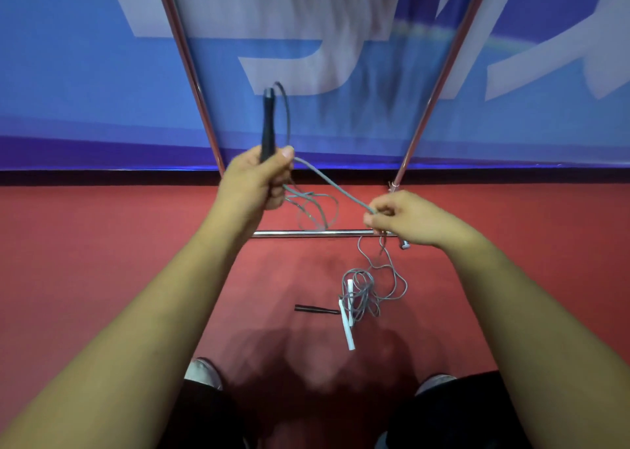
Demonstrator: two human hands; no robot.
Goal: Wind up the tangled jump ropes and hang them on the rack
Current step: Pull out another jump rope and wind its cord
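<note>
My left hand [254, 177] grips a black jump rope handle [267, 125] that points upward, with a few loops of grey rope [312, 206] hanging below the fist. A stretch of the same grey rope runs down to the right into my right hand [404, 218], which pinches it between the fingertips. From there the rope drops to a tangled pile [366, 290] on the red floor. In the pile lie two white handles [347, 315] and another black handle [315, 309]. The chrome rack [320, 233] stands just beyond my hands.
The rack's two slanted uprights [191, 70] [439, 84] rise in front of a blue banner with large pale lettering [306, 39]. Red carpet [102, 244] covers the floor. My shoes [203, 373] show at the bottom edge.
</note>
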